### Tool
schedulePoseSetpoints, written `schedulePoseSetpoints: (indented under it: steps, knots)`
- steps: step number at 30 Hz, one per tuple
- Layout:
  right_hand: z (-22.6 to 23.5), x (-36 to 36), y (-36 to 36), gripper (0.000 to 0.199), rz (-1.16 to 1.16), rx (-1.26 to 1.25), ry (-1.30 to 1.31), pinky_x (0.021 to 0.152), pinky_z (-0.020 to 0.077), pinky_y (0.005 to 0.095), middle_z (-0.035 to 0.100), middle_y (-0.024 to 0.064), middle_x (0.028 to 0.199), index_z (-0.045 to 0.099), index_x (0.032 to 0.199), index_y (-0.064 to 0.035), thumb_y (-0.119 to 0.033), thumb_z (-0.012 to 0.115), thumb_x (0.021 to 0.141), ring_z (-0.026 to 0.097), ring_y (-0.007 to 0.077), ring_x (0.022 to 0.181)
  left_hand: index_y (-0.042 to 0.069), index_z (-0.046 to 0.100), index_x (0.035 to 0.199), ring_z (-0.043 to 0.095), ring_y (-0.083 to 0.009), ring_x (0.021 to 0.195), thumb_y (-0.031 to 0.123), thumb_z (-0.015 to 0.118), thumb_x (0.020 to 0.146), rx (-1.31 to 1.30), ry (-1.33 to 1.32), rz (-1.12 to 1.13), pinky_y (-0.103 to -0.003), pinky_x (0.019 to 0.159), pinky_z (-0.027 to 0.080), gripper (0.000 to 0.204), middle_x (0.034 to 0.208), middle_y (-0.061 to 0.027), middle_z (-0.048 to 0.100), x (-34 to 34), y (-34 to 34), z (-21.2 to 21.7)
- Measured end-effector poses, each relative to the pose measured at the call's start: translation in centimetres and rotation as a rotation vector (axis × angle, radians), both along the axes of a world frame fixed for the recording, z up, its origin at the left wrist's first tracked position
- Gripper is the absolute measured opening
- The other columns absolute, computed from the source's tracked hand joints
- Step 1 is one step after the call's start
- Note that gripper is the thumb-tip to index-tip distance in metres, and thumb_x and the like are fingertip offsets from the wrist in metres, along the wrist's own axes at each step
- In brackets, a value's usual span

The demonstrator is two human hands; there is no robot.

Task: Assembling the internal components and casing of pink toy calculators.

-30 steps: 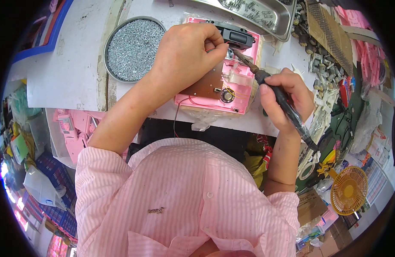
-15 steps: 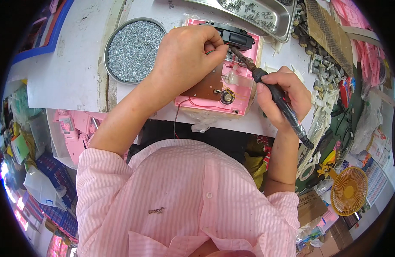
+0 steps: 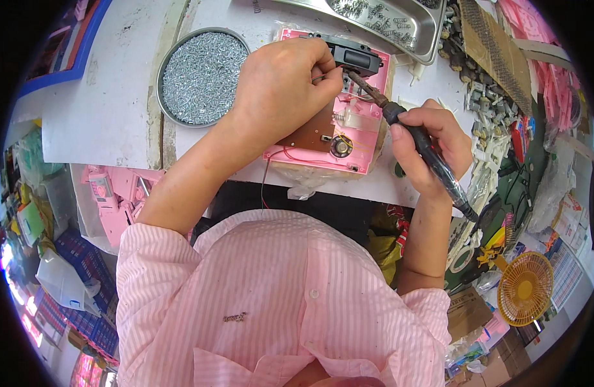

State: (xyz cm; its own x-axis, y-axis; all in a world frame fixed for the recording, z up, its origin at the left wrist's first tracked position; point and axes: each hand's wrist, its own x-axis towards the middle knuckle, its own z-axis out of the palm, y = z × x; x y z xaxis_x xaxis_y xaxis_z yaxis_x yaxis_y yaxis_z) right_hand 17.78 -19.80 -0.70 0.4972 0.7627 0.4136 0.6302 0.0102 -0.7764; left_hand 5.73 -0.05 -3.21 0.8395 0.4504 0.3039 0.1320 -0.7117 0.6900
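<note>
At the far left, below the desk point(image 3: 110, 122) edge, there are blue crates point(image 3: 84, 258) and a clear plastic bag point(image 3: 61, 280), and nearer to the person lies a heap of pink plastic parts point(image 3: 119, 197). On the white desk stands a round tin point(image 3: 200, 77) full of small silver screws. Just to the right of the tin is the left hand point(image 3: 281, 87). It lies on top of a pink case point(image 3: 358, 126), and its fingers are bent and pinched together on something thin at the top of the case; I cannot tell what it is exactly. The open pink case rests on the desk near the front edge, between the two hands. Inside it I can see a brown circuit board point(image 3: 310, 132), a small round speaker point(image 3: 340, 147) and thin red wires. A black part point(image 3: 355, 57) sits at the top edge of the case, just beside the left fingertips. The right hand point(image 3: 432, 145) is closed around the dark handle of a soldering iron point(image 3: 406, 122). The iron is tilted, with its tip pointing up and left to the place near the black part and the left fingers, and its cable end goes down to the right. Behind the case, at the top, stands a metal tray point(image 3: 406, 26) with small pieces inside. Further right lie many small white and dark parts, and low at the right stands a yellow fan point(image 3: 524, 287).
</note>
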Motion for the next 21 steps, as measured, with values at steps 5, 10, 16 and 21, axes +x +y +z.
schedulePoseSetpoints:
  steps: [5,10,16,21]
  knots:
    - [0.0,-0.2,-1.6,0.021,-0.025,0.078,0.065,0.05,0.0329,0.0235,0.061,0.0049,0.07,0.067,0.092,-0.0009,-0.003,0.078,0.076,0.048,0.01,0.055,0.004,0.068,0.078,0.064,-0.019,0.06,0.015,0.077,0.079,-0.003,-0.011,0.019,-0.031,0.059,0.051,0.014,0.069,-0.0074,0.066,0.0,-0.2,-0.2]
    - [0.0,-0.6,-3.6,0.021,-0.086,0.109,0.087,0.051,0.0286,0.0234,0.056,0.0026,0.069,0.065,0.095,-0.0003,-0.003,0.078,0.078,0.043,0.0085,0.055,0.004,0.068,0.078,0.064,-0.0192,0.06,0.015,0.077,0.08,0.008,-0.01,0.021,-0.031,0.058,0.051,0.014,0.068,-0.0075,0.066,0.0,-0.2,-0.1]
    - [0.0,-0.6,-4.5,0.022,-0.097,0.165,0.085,0.051,0.0273,0.023,0.055,0.0025,0.069,0.065,0.096,0.0004,-0.003,0.078,0.079,0.042,0.0078,0.056,0.004,0.069,0.078,0.064,-0.0186,0.059,0.015,0.077,0.08,-0.009,0.007,0.039,-0.031,0.058,0.051,0.014,0.068,-0.0073,0.067,0.1,-0.4,0.0]
    - [0.1,-0.5,-5.2,0.022,-0.11,0.13,0.095,0.052,0.0274,0.0227,0.055,0.0029,0.07,0.064,0.097,0.0009,-0.002,0.077,0.079,0.043,0.0077,0.056,0.003,0.07,0.078,0.064,-0.0177,0.06,0.015,0.077,0.08,0.01,0.007,0.043,-0.03,0.058,0.051,0.015,0.069,-0.0069,0.068,0.0,-0.3,0.1]
